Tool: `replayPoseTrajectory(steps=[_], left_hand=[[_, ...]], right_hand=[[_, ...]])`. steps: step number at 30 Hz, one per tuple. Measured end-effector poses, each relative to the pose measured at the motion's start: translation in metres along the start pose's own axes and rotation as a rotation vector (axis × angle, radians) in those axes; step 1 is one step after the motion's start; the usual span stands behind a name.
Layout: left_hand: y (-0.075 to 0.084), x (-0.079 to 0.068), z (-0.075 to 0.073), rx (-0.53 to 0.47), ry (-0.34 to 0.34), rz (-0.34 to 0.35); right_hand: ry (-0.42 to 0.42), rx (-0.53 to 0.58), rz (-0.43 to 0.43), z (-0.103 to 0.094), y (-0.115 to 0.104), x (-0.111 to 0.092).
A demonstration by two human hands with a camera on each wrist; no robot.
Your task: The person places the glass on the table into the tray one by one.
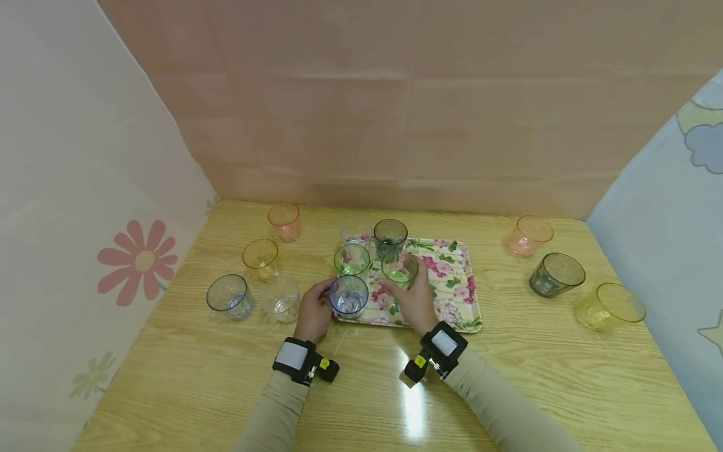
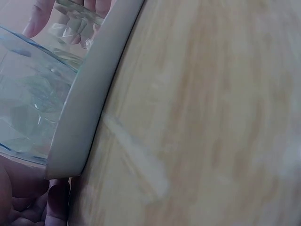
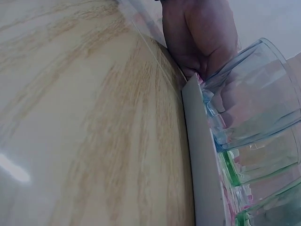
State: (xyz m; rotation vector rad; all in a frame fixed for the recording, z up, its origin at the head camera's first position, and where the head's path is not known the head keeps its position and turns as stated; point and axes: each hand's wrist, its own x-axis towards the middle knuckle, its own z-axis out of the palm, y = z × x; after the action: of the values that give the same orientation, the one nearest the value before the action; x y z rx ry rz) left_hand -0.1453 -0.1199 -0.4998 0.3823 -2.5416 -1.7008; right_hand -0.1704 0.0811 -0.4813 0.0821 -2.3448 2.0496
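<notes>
In the head view my left hand (image 1: 314,311) is at the left front corner of a floral tray (image 1: 452,317), its curled fingers against the side of a blue-tinted glass (image 1: 348,298). The right wrist view shows those fingers through the wall of the blue glass (image 3: 263,103). My right hand (image 1: 415,298) grips a green glass (image 1: 398,270) over the tray, thumb at the front and fingers round the right side. Between the hands stands another green glass (image 1: 351,260). Behind it are a clear glass (image 1: 356,232) and a dark grey glass (image 1: 390,237).
Left of the tray stand a pink glass (image 1: 286,223), an amber glass (image 1: 262,260), a bluish glass (image 1: 230,298) and a clear glass (image 1: 281,301). At the right are a pink glass (image 1: 529,236), a grey glass (image 1: 556,276) and a yellow glass (image 1: 610,307). Cloth walls surround the wooden table (image 1: 361,402).
</notes>
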Motion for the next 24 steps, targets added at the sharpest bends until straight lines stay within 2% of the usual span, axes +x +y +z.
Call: replayPoseTrajectory(steps=[18, 24], left_hand=[[-0.002, 0.001, 0.001, 0.005, -0.006, 0.02], [-0.002, 0.001, 0.0, -0.007, 0.001, 0.015]], right_hand=[[0.027, -0.075, 0.05, 0.012, -0.001, 0.006], [0.035, -0.097, 0.034, 0.018, 0.003, 0.009]])
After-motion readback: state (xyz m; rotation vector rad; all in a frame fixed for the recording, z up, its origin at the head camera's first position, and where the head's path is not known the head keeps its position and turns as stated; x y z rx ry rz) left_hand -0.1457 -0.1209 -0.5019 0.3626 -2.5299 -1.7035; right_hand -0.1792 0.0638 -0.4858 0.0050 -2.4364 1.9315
